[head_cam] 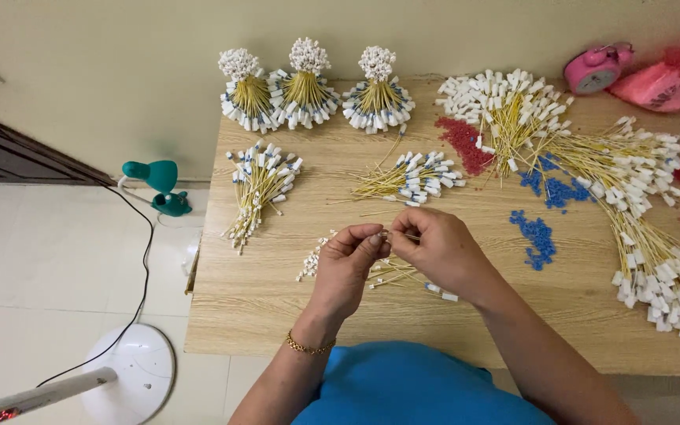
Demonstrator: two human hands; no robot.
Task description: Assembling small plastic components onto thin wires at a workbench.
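Over the near part of the counter (277,307), the left hand (345,264) and right hand (434,250) meet, fingers (371,236) pinching one thin yellow stick (403,234) between them. Loose sticks (391,271) lie just beneath; blue beads (537,234) lie rightward; three upright bundles (308,83) stand farthest back.
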